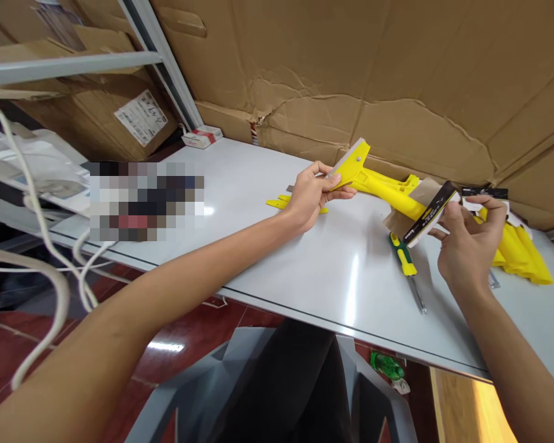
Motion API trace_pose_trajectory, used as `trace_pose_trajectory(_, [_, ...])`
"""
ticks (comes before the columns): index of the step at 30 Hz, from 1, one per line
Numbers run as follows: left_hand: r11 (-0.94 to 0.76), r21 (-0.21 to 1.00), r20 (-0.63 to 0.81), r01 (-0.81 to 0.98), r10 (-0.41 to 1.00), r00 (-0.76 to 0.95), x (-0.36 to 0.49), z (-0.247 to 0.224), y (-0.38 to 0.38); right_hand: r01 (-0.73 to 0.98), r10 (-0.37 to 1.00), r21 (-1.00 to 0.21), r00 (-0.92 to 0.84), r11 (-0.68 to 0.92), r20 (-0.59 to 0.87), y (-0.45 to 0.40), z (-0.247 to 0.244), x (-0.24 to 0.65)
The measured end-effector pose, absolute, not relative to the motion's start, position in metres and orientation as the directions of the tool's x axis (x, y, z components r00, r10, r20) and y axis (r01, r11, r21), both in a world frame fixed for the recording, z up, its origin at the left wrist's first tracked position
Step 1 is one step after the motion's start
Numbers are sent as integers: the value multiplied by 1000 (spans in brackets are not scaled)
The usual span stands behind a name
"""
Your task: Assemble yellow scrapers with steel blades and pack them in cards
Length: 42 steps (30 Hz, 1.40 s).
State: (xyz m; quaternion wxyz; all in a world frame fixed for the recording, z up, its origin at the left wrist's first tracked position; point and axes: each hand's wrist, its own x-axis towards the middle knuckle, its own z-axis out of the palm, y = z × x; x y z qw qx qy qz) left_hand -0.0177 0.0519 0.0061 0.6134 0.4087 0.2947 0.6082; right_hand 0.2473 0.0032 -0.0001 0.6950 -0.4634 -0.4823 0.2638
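My left hand (pixel 305 200) is closed around the head of a yellow scraper (pixel 388 192), which has a pale blade edge and a screw. The scraper's handle points right, its end at a black, white and brown card sleeve (pixel 429 220). My right hand (pixel 471 246) pinches that sleeve between thumb and fingers; how far the handle goes inside is hidden. Below the sleeve lies a green and yellow screwdriver (pixel 405 261). Flat yellow parts (pixel 277 203) lie partly behind my left hand. Several yellow handles (pixel 524 252) with card labels are piled beyond my right hand.
The white table (pixel 277 264) backs onto a tall cardboard sheet (pixel 373 61). A small red and white box (pixel 202 136) sits at its rear left, near a metal frame post (pixel 166 55). White cables (pixel 37 203) hang at the left. A grey chair (pixel 166 400) is below.
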Motion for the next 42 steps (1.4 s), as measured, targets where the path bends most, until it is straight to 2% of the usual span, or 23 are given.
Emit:
trace_pose_trajectory(4, [-24, 840, 65, -543, 996, 56, -14, 7, 47, 149, 816, -880, 330, 452, 475, 3, 0, 246])
trace_pose_trajectory(9, [-21, 816, 44, -578, 999, 27, -15, 8, 47, 139, 841, -865, 203, 483, 502, 5, -2, 246])
trace_pose_trajectory(12, [8, 832, 60, -555, 993, 104, -13, 6, 43, 173, 811, -834, 196, 524, 551, 5, -3, 246])
trace_pose_trajectory(16, [84, 906, 42, -415, 958, 285, -10, 2, 37, 370, 781, -779, 185, 507, 596, 1, -2, 246])
trace_pose_trajectory(19, [73, 933, 51, -352, 943, 330, -12, -1, 40, 471, 766, -732, 166, 492, 621, -1, 1, 249])
trace_pose_trajectory(21, [58, 935, 62, -350, 945, 321, -13, -4, 44, 610, 740, -620, 81, 493, 668, -1, 3, 251])
trace_pose_trajectory(24, [43, 932, 70, -359, 953, 295, -14, -9, 47, 808, 688, -309, -155, 501, 709, -3, 6, 252])
trace_pose_trajectory(27, [47, 931, 78, -363, 944, 320, -12, -12, 45, 866, 637, -65, -312, 496, 705, -7, 8, 251])
trace_pose_trajectory(31, [-1, 931, 139, -366, 926, 350, -11, -11, 42, 894, 597, 163, -406, 418, 692, -16, 12, 249])
trace_pose_trajectory(34, [-71, 933, 199, -354, 919, 339, -11, -9, 41, 892, 598, 219, -431, 395, 676, -23, 15, 248])
trace_pose_trajectory(42, [-128, 931, 238, -341, 923, 303, -14, -7, 44, 847, 642, 180, -502, 500, 580, -25, 15, 246])
